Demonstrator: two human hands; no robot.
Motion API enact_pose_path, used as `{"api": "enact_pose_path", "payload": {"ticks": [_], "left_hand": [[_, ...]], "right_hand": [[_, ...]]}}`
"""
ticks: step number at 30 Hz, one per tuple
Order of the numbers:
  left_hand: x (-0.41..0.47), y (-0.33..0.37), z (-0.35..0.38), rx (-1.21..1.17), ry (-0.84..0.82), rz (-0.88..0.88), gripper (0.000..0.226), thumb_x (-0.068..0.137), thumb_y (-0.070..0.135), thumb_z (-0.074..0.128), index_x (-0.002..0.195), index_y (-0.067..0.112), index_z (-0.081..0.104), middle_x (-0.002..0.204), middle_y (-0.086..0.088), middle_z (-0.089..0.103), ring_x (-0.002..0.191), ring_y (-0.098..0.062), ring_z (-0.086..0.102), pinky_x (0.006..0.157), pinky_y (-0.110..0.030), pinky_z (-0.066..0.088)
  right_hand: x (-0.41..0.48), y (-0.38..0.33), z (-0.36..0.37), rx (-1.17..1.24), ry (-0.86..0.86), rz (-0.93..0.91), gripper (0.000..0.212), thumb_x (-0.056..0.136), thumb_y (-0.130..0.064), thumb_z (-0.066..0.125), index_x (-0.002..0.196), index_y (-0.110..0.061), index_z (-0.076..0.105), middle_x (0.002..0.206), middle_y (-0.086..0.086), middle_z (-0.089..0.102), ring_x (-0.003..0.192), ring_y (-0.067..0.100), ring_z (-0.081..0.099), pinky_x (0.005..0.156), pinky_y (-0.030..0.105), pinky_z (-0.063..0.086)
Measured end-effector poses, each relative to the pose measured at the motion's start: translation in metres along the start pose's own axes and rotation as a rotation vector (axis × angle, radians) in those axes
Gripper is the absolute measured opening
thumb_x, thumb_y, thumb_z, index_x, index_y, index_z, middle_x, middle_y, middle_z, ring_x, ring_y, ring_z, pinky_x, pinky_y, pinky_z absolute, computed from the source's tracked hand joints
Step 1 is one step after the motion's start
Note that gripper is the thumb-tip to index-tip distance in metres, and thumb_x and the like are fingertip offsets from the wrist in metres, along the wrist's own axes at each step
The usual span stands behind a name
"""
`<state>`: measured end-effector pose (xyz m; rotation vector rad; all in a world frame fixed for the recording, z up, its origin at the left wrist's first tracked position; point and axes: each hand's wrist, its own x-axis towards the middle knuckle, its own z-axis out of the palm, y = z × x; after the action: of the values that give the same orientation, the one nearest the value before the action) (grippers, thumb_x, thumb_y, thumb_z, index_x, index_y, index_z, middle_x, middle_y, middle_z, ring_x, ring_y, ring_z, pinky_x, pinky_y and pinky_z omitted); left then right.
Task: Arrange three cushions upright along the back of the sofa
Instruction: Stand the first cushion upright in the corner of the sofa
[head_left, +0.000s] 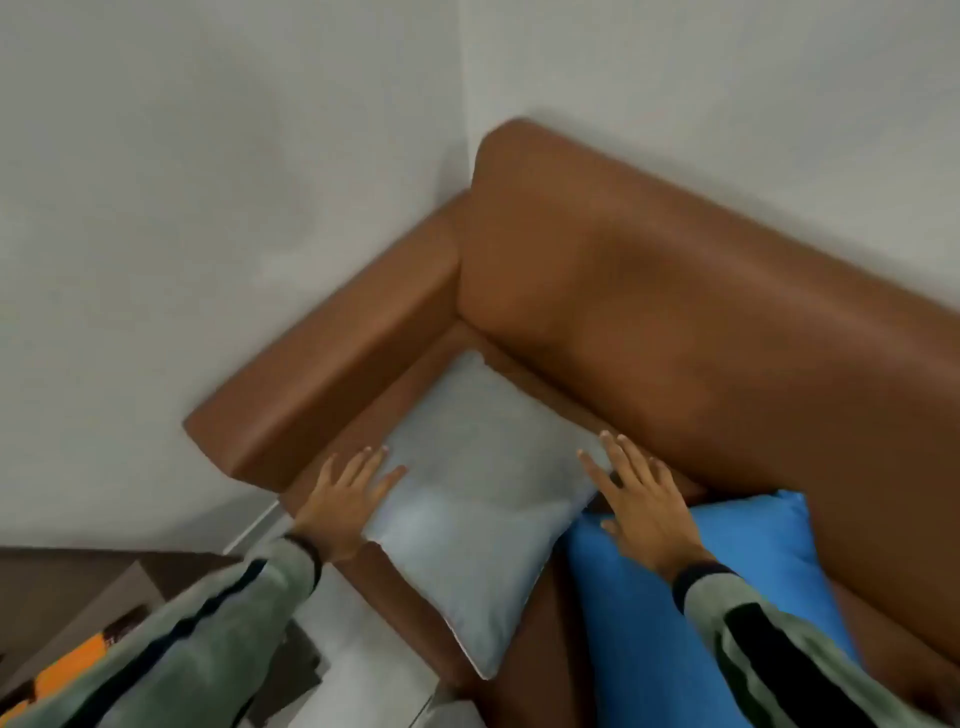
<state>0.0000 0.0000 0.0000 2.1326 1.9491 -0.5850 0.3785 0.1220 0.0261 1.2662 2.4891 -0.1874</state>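
Note:
A pale grey cushion lies flat on the seat of a brown leather sofa, in the corner by the armrest. My left hand rests at its left edge, fingers spread, holding nothing. My right hand reaches to its right edge, fingers apart, above the gap to a bright blue cushion that lies flat to the right. A third cushion is out of view.
The sofa stands in a corner between two white walls. Its armrest runs along the left. Lower left, a dark low piece of furniture and something orange sit on the light floor.

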Motion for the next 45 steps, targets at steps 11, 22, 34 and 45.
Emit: {"api": "enact_pose_path", "payload": {"ticks": [11, 22, 34, 45], "left_hand": [[0.067, -0.005, 0.142, -0.197, -0.008, -0.04, 0.109, 0.061, 0.029, 0.092, 0.146, 0.009, 0.028, 0.144, -0.037, 0.043, 0.131, -0.058, 0.042, 0.099, -0.079, 0.033], [0.109, -0.109, -0.046, -0.892, 0.068, -0.093, 0.064, 0.091, 0.05, 0.06, 0.149, 0.037, 0.037, 0.15, 0.015, 0.042, 0.134, -0.002, 0.041, 0.109, -0.017, 0.025], [0.249, -0.135, -0.216, -0.886, -0.174, 0.184, 0.085, 0.059, 0.075, 0.077, 0.13, 0.059, 0.034, 0.118, 0.043, 0.06, 0.106, 0.014, 0.06, 0.089, -0.015, 0.05], [0.299, -0.086, -0.125, -0.49, 0.083, 0.041, 0.129, 0.047, 0.092, 0.065, 0.152, 0.034, 0.015, 0.155, -0.003, 0.041, 0.139, -0.031, 0.038, 0.109, -0.065, 0.024]], "right_hand": [[0.126, -0.026, 0.12, 0.008, 0.046, -0.1, 0.078, 0.085, -0.035, 0.043, 0.153, -0.002, 0.02, 0.159, 0.019, 0.028, 0.147, 0.034, 0.027, 0.11, 0.071, 0.022], [0.134, -0.011, -0.004, 0.989, 0.25, 0.378, 0.033, 0.069, 0.005, 0.078, 0.053, -0.017, 0.06, 0.046, -0.008, 0.057, 0.045, 0.007, 0.052, 0.045, 0.022, 0.038], [0.172, 0.061, -0.085, 1.541, 0.378, 0.594, 0.022, 0.076, -0.043, 0.079, 0.077, -0.021, 0.08, 0.073, 0.007, 0.079, 0.072, 0.03, 0.076, 0.072, 0.043, 0.062], [0.182, 0.048, -0.021, 0.955, 0.207, 0.715, 0.062, 0.092, -0.067, 0.037, 0.127, -0.018, 0.051, 0.123, 0.016, 0.065, 0.115, 0.04, 0.057, 0.101, 0.054, 0.041]]}}
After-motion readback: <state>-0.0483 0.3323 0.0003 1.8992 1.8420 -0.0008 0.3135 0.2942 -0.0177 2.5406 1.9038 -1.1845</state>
